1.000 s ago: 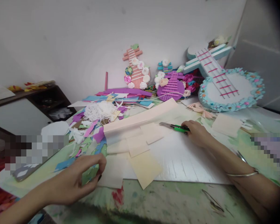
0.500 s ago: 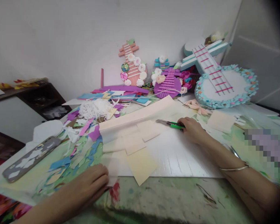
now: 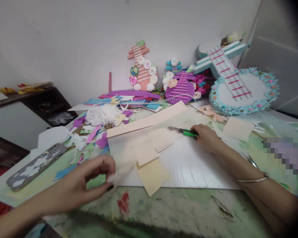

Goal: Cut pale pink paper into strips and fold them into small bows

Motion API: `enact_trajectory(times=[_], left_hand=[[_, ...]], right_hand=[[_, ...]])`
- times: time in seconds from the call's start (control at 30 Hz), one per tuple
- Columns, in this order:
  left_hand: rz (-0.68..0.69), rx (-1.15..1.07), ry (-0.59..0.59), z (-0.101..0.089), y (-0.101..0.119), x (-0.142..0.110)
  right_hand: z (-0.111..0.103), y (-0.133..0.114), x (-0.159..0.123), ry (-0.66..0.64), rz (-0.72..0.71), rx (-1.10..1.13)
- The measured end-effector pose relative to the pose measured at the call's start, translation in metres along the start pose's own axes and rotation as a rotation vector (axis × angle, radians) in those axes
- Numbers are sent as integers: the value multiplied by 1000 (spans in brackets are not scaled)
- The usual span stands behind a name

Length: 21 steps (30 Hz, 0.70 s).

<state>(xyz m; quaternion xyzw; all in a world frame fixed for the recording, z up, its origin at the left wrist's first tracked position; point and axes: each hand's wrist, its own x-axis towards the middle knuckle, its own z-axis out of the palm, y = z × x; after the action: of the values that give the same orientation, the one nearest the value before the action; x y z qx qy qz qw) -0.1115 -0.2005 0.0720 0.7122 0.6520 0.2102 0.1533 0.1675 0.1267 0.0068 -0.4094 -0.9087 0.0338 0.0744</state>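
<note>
Change since earlier frame: left hand (image 3: pixel 89 181) has lifted and opened from the near-left board corner, where it lay closed over a pale sheet; that sheet no longer lies flat there.
Left grip: thumb and curled fingers stand partly apart; a pale blur shows at the fingertips, and I cannot tell whether paper is held.
Right grip: right hand (image 3: pixel 207 138) closed around a green-and-black plastic craft knife (image 3: pixel 187 133), metal blade out and pointing left.
Knife position: above the right part of the pale peach paper pieces (image 3: pixel 161 140), which overlap on the board; blade contact cannot be told.
Board: white, glossy, flat sheet (image 3: pixel 188 175) on the green, paint-stained desk (image 3: pixel 173 208); slit-like marks near its front edge.
Yellow paper: pale yellow square piece (image 3: pixel 152 180), partly under a peach piece, one corner past the board's front edge.
Peach strip: long, pale peach paper strip (image 3: pixel 149 119), slanting along the board's far side.
Left side: grey-and-white patterned phone (image 3: pixel 37 167); tangled white string (image 3: pixel 101 115) among coloured scraps.
Back: peach (image 3: pixel 145 81), purple (image 3: pixel 181 91) and large light-blue (image 3: pixel 245 89) instrument-shaped crafts, decorated with flowers or petals.
</note>
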Motion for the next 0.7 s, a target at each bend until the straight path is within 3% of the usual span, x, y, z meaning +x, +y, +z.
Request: enact_trajectory(times=[0.1, 0.17, 0.37, 0.53, 0.7], left_hand=[[-78, -275, -5, -16, -19, 38], [-117, -327, 20, -20, -39, 63], [-192, -27, 84, -12, -90, 106], [-171, 129, 42, -3, -97, 112], [0, 347, 162, 3, -80, 113]], right_hand=[[0, -1, 0, -8, 10, -3], [-1, -1, 0, -13, 8, 0], [-2, -2, -1, -6, 7, 7], [1, -1, 0, 6, 2, 9], [1, -1, 0, -1, 12, 7]])
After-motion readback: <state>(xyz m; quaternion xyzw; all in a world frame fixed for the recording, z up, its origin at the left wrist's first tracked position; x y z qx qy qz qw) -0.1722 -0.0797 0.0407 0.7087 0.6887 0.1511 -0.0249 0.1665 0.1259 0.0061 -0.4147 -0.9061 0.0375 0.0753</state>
